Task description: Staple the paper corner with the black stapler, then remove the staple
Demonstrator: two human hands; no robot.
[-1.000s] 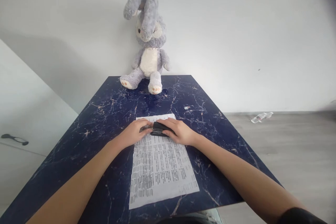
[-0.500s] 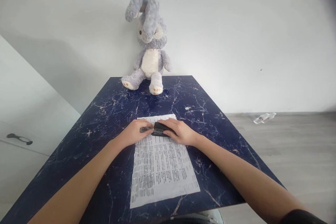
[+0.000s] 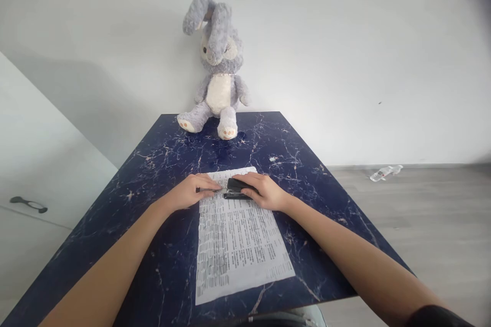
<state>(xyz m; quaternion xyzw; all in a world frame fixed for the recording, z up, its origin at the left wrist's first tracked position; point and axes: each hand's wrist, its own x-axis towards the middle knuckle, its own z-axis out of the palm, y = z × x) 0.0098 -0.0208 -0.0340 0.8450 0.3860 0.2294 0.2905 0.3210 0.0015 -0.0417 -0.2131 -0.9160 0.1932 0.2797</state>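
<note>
My right hand point(image 3: 264, 191) is closed around a black stapler point(image 3: 237, 195), which lies over the upper part of a printed sheet of paper point(image 3: 245, 245). The stapler's front end points left, with a gap between its upper arm and its base. To its left, my left hand point(image 3: 191, 191) pinches a slim metal part point(image 3: 222, 190) that extends toward the stapler's front. A dark end of this part shows by the palm; whether it joins the stapler I cannot tell. Both hands rest near the top of the sheet.
A grey plush rabbit point(image 3: 220, 82) sits at the far end of the dark blue marbled table point(image 3: 307, 225), against the wall. On the left is a white cabinet with a dark handle point(image 3: 28, 204). A clear plastic item point(image 3: 386, 172) lies on the floor at right.
My left hand has moved left, away from the stapler's front, drawing the slim metal part with it. The sheet has shifted slightly right. My right hand stays on the stapler.
</note>
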